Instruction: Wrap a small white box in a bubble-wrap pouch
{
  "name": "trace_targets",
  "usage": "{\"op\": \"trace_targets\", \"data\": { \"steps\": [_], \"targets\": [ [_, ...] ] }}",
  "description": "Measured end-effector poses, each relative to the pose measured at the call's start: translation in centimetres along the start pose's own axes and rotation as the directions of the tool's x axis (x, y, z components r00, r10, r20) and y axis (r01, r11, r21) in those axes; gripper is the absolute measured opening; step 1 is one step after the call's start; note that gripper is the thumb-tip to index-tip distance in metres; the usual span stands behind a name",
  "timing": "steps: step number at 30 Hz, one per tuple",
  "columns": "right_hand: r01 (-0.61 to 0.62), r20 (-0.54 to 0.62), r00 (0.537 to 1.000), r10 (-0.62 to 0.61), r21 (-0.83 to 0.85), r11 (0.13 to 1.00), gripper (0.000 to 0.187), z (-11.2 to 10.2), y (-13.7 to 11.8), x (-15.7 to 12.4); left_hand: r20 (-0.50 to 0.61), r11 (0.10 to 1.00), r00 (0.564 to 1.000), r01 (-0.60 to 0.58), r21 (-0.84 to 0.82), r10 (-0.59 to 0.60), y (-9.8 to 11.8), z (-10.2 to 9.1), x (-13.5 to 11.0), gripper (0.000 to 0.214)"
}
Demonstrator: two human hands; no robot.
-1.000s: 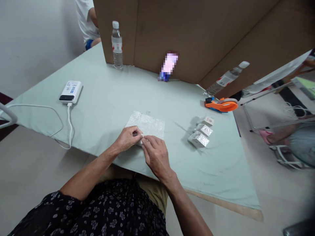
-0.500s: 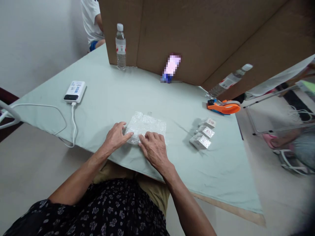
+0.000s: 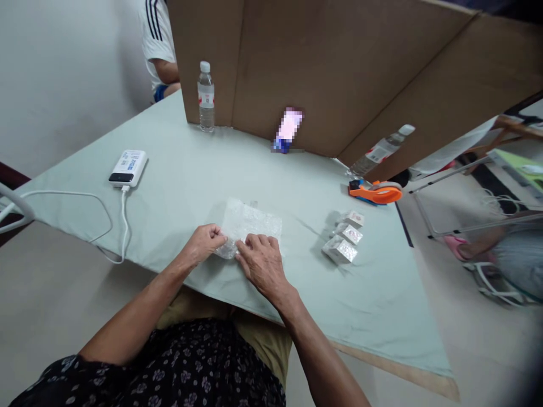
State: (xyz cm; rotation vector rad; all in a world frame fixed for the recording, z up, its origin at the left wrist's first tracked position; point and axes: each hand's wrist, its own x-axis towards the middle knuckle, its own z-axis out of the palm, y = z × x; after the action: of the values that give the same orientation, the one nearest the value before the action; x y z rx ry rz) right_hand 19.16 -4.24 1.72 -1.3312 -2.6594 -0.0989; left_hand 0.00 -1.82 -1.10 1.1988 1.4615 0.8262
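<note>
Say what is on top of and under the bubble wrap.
The right hand lies over the near part of the bubble wrap; the left hand pinches its left edge. Green tablecloth shows around it. Anything underneath is hidden.

The light is soft and quite even; its source is not visible. Small boxes throw a weak shadow to their left on the pale surface, and the bubble wrap shows tiny glints. The cardboard above looks dim. Coarse pixels cover the phone. Near the right edge, shapes become stretched and blurred, darkening in the lower corner.
</note>
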Motion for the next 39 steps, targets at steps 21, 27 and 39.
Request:
{"op": "trace_targets", "data": {
  "steps": [21,27,39],
  "targets": [
    [-0.323,-0.312,0.793,0.523,0.512,0.796,0.015,-0.4,1.6,-5.7,0.2,0.729,0.862,-0.502,0.465,0.466,2.4,3.2,-1.4,0.013],
    [-0.633,0.12,0.587,0.801,0.685,0.361,0.063,2.1,2.6,-8.3,0.209,0.598,0.759,-0.624,0.503,0.617,1.3,4.0,-1.8,0.015],
    [-0.636,0.222,0.542,0.81,0.738,0.224,0.075,3.8,3.9,-5.3,0.145,0.528,0.738,-0.592,0.609,0.659,0.8,4.4,-2.2,0.016]
  ]
}}
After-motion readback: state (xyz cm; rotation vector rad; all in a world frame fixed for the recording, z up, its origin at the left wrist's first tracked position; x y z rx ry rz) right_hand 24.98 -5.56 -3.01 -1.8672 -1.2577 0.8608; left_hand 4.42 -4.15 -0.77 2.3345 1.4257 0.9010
